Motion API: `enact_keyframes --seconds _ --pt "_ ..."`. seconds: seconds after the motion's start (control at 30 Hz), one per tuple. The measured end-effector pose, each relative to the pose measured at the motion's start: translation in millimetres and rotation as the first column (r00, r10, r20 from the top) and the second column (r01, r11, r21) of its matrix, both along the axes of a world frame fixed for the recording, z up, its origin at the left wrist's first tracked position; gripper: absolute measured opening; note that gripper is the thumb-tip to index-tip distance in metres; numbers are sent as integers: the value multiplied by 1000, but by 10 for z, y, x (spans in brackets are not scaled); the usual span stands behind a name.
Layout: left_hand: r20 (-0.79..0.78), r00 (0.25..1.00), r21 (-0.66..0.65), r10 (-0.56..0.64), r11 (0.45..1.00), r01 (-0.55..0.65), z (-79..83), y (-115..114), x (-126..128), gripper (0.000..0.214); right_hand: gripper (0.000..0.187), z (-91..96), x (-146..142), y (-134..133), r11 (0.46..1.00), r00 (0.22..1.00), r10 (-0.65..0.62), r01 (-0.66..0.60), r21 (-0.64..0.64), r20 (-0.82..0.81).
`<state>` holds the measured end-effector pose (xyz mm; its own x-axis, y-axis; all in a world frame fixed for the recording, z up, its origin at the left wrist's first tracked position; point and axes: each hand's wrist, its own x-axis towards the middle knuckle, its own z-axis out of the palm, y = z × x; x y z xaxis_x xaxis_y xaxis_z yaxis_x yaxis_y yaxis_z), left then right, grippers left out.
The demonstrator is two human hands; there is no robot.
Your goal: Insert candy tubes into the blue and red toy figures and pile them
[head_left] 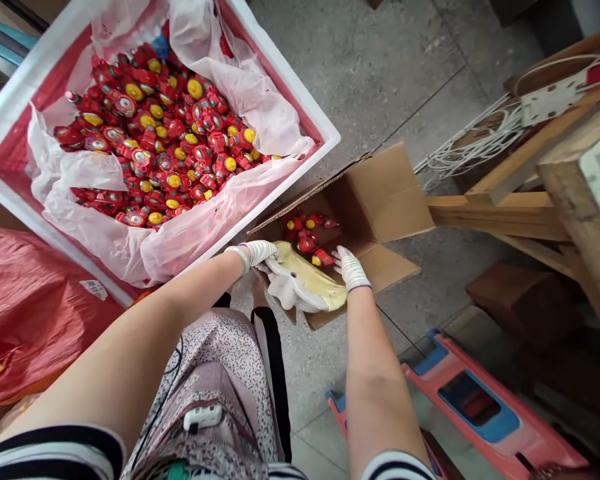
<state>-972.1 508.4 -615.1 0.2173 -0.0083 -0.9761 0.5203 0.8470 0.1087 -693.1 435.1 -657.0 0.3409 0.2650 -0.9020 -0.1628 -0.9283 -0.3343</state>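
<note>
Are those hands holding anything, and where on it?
The left hand holds the yellowish basin by the rim at one end. The right hand is near its other end; whether it grips too is unclear.

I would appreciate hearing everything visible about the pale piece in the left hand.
The pale piece looks like moulded plastic: a curved shell, pale yellow on its hollow side, white and lumpy outside, with a small dark spot near one edge. It lies tilted across the near side of the open cardboard box, its left end in the gloved left hand. The gloved right hand is near its other end; contact is unclear.
</note>
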Motion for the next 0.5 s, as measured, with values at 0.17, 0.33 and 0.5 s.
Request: enact_keyframes --seconds 0.17,0.33,0.5 --pt "-11 999 -106 45 993 -45 137 27 -27 4 77 601 175 -326 980 968 94 -132 151 234" --pt "176 963 78 206 972 -222 597 -192 -147 24 133 1112 37 -849 1000 985 4 -2 -15 173" --pt "338 890 298 307 862 -410 1228 -390 -744 45 118 1444 -253 -754 999 972 37 -39 6 230"
